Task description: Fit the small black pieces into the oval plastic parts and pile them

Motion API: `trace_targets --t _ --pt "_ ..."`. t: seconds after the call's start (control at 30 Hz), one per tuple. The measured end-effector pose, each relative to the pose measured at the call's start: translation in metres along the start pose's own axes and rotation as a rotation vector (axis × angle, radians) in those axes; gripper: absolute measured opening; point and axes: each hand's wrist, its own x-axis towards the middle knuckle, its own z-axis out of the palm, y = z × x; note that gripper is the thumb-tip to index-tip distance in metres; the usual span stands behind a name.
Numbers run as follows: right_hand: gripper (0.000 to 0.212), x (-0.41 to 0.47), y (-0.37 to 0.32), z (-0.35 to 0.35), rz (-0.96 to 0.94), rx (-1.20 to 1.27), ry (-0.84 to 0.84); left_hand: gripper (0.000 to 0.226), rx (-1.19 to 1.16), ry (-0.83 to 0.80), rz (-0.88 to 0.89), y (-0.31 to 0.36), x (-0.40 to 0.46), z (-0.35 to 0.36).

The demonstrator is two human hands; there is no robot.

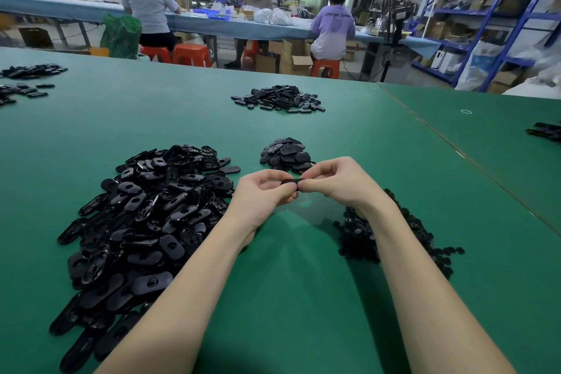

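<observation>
Both hands, left hand (263,191) and right hand (337,179), pinch one mostly hidden oval part (292,182).

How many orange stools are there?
4, by the far table: two beside the standing person, one and one under seated people. More may be hidden.

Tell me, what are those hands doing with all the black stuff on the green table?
A person is putting parts together. The left hand and right hand both pinch one black oval plastic part above the green table. A big heap of loose black oval plastic parts lies on the left, a heap of small black pieces lies under the right arm, and a smaller pile of black ovals sits just beyond the hands.
</observation>
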Motion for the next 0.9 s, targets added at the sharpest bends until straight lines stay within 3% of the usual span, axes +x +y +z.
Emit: trace_targets --t 0.17,0.33,0.57,0.77,0.9 --pt "0.01 -0.001 0.004 0.005 0.006 -0.034 0.006 0.011 0.072 0.007 -0.007 -0.003 -0.001 0.003" --pt "0.01 -0.002 0.005 0.002 -0.001 0.076 -0.003 0.011 -0.024 -0.042 -0.006 0.001 -0.001 -0.001" --pt "0.012 -0.001 0.007 0.007 0.007 0.036 0.014 0.011 0.056 0.052 -0.021 -0.005 0.001 0.005" --pt "0.009 -0.001 0.008 0.007 -0.014 0.055 0.002 0.011 0.22 0.079 0.053 -0.007 0.0 0.003" --pt "0.012 -0.004 0.013 -0.005 0.012 0.124 0.016 0.014 0.593 0.038 0.233 -0.001 0.004 -0.004"
